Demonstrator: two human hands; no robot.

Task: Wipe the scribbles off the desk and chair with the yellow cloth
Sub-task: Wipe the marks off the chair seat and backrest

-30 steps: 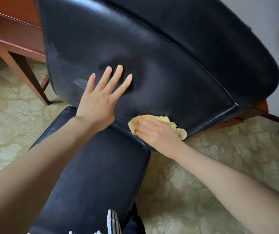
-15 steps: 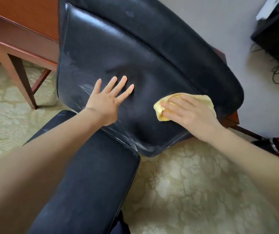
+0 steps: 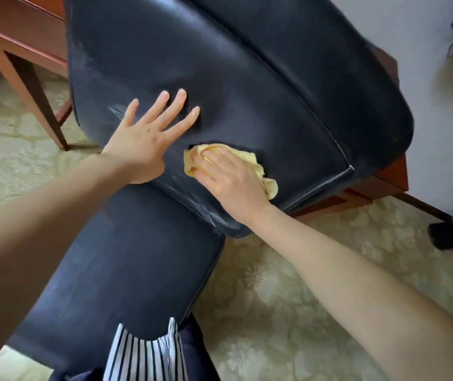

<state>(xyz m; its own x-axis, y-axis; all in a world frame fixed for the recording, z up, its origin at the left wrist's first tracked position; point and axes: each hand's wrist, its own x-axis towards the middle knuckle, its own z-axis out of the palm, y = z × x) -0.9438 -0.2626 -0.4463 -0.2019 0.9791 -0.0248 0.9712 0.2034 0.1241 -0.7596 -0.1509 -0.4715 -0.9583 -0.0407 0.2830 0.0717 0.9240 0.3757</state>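
the step in hand is the chair: the right hand (image 3: 231,177) lies on the bunched yellow cloth (image 3: 250,160), fingers nearly flat on top and pressing it against the lower part of the dark chair back (image 3: 247,78); its thumb is hidden, so a pinch underneath cannot be ruled out. the left hand (image 3: 143,138) is spread wide and holds nothing, its palm and fingers flat on the chair back just left of the cloth, seemingly to steady it. pale chalky marks (image 3: 118,111) show near the left hand's little finger, and more smears (image 3: 220,218) sit at the bottom edge of the back, just below the right wrist. the next move likely calls for sliding the cloth onto those patches with firm pressure. the wooden counter (image 3: 14,31) stands behind at upper left; its top is out of view.
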